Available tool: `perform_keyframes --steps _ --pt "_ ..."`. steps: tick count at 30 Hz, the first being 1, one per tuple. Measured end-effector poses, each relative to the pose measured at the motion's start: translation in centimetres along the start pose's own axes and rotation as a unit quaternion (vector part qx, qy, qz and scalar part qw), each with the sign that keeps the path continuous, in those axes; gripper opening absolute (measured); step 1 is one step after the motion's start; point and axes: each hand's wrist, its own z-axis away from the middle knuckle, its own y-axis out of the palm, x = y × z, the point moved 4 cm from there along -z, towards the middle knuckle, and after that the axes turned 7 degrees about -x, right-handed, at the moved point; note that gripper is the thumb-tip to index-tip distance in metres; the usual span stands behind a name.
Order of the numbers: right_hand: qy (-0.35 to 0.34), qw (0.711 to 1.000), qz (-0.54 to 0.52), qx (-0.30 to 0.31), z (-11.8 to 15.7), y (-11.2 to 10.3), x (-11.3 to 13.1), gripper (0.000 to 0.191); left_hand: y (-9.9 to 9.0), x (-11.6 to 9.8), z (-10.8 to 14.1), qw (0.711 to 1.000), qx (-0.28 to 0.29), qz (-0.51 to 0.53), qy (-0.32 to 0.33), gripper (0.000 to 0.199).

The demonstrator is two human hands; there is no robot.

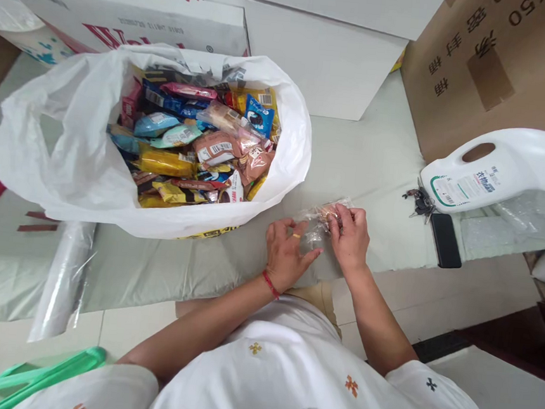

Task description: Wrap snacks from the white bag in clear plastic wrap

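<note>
A small clear plastic packet (321,216) with something brownish inside lies at the table's near edge, between my hands. My right hand (350,237) pinches its right side, with thumb and fingers together. At the packet's left side is my left hand (288,255), wearing a ring and a red wrist string. Its thumb stands apart from the bent fingers, whose tips are near the plastic. To the left, a large white plastic bag (292,149) stands wide open, full of colourful wrapped snacks (162,160).
White boxes (314,55) stand behind the bag. At right are a brown carton (482,102), a white detergent bottle (499,170), keys (419,203), a black phone (445,240) and clear plastic (519,220). A clear plastic roll (63,281) overhangs the table's near edge at left.
</note>
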Motion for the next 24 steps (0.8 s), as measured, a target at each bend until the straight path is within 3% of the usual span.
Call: perform_keyframes --steps 3,4,9,12,14,19,21,23,24 --pt "-0.008 1.000 0.003 -0.007 -0.1 0.1 -0.1 0.036 0.5 0.7 -0.4 0.999 0.024 -0.023 -0.002 0.018" --pt "-0.006 1.000 0.004 -0.005 -0.1 0.1 -0.1 0.036 0.3 1.1 -0.2 0.999 0.032 -0.012 0.003 0.013" --pt "-0.001 1.000 -0.003 0.027 0.1 0.6 0.4 0.037 -3.1 3.2 2.5 0.998 0.049 0.020 0.040 0.014" --pt "-0.013 0.999 -0.006 0.040 0.3 0.8 0.8 0.037 -5.1 3.7 3.2 1.000 0.006 -0.002 0.016 0.016" --pt "-0.017 0.999 -0.006 0.037 0.3 0.8 0.8 0.036 -5.7 3.0 2.3 0.999 -0.029 0.010 0.016 0.031" --pt "-0.026 0.999 -0.001 0.037 0.2 0.7 0.5 0.037 -3.5 0.1 -2.1 0.993 -0.054 0.056 0.086 0.083" --pt "-0.030 0.999 -0.005 0.028 0.2 0.7 0.5 0.037 -1.9 -0.1 -3.1 0.993 -0.036 0.009 0.109 0.061" --pt "-0.038 0.999 -0.016 0.015 0.4 0.7 0.6 0.036 -0.4 0.4 -3.0 0.986 0.032 -0.037 0.156 0.019" --pt "-0.044 0.999 -0.023 0.012 0.5 0.7 0.7 0.035 0.1 0.8 -2.5 0.978 0.076 -0.053 0.189 0.016"
